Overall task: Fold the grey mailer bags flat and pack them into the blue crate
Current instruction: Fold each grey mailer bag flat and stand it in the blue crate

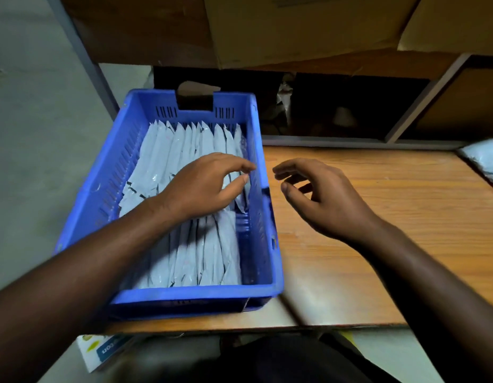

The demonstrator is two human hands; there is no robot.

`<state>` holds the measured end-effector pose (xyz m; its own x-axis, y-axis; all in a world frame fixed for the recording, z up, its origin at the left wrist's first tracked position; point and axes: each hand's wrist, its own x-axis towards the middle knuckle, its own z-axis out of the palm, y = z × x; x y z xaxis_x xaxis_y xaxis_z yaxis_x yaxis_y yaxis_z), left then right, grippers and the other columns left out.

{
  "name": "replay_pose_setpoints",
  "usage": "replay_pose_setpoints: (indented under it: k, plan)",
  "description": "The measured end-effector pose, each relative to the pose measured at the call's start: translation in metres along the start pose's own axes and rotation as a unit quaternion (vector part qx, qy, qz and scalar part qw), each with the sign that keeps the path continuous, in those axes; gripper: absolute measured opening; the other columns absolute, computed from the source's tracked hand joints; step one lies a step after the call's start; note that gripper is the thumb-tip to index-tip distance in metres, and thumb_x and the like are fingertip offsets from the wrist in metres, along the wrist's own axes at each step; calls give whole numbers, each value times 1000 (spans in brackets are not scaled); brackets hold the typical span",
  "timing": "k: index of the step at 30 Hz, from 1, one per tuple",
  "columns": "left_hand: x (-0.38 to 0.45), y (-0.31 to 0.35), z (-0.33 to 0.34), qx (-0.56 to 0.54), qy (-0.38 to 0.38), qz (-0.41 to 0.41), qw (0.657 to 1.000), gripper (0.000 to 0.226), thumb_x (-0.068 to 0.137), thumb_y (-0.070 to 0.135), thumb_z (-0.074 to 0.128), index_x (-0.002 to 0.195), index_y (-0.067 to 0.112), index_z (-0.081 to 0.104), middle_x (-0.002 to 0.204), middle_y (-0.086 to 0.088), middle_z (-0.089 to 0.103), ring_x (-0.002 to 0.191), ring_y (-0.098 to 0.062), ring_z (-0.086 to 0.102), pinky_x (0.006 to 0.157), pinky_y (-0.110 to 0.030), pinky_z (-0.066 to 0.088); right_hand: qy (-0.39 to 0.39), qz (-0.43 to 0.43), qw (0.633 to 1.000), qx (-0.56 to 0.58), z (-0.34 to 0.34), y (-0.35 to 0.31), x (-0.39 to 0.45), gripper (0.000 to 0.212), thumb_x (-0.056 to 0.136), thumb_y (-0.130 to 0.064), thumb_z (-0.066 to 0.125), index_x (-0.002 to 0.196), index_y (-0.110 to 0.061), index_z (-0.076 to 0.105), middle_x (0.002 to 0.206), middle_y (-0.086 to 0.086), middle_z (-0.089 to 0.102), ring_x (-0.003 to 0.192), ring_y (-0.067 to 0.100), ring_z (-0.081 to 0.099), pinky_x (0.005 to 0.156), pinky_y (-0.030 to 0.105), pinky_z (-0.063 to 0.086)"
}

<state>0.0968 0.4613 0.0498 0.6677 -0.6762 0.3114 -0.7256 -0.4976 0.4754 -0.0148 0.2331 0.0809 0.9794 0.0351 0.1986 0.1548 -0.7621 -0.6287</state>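
Observation:
The blue crate (pixel 145 295) stands on the left part of a wooden table. Several folded grey mailer bags (pixel 168 150) stand on edge inside it in a tight row, filling most of its width. My left hand (pixel 203 186) hovers over the bags near the crate's right wall, fingers loosely curled, thumb and forefinger close together, holding nothing that I can see. Just right of the crate's rim, my right hand (pixel 322 194) hangs above the table with relaxed, slightly curled fingers and is empty. More grey mailer bags (pixel 485 158) lie at the table's far right edge.
The wooden table (pixel 391 217) stretches to the right of the crate. Cardboard boxes (pixel 295 29) and a dark shelf opening sit behind it. A white printed box (pixel 101 352) lies on the floor below the table's front edge.

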Motion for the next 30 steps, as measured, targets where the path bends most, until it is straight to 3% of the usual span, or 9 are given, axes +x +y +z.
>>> replay_pose_setpoints:
  k: [6,11,16,20,25,30]
  plan:
    - [46,48,19,-50,21,39,998,27,100,32,58,124,26,70,119,15,70,114,-5,62,98,-36,52,29,28,999,17,-39,49,-22,26,101,-24,61,126,-25,69,120,-16,69,108,-1,65,89,32,58]
    - [101,92,59,-29,-30,63,997,32,99,37,55,127,26,67,121,13,70,115,-7,61,99,-38,50,78,51,995,25,-84,97,-42,24,102,-23,60,124,-27,71,118,-19,69,108,-5,64,80,11,51]
    - [167,140,127,1,-91,71,993,33,99,37,56,130,29,65,124,13,68,115,-6,59,100,-33,48,119,76,989,43,-133,175,-65,23,101,-21,61,120,-26,73,115,-18,71,106,-3,65,75,14,52]
    - [228,190,201,19,-125,72,989,34,100,37,56,132,30,63,125,13,67,117,-6,57,98,-30,47,146,106,982,55,-180,253,-87,23,100,-19,62,119,-26,73,113,-19,71,104,-5,65,74,8,46]
    - [293,251,314,21,-142,41,989,33,101,34,55,132,27,62,132,9,65,124,-11,55,102,-34,46,185,141,973,-5,-226,363,-121,23,99,-19,64,119,-26,72,111,-14,72,101,0,65,86,25,52]
    - [350,306,415,13,-197,-3,980,48,101,36,55,148,30,47,151,10,49,140,-13,40,110,-33,37,233,254,935,84,-245,476,-134,48,95,-23,66,141,-27,53,126,-10,66,109,7,65,89,38,56]
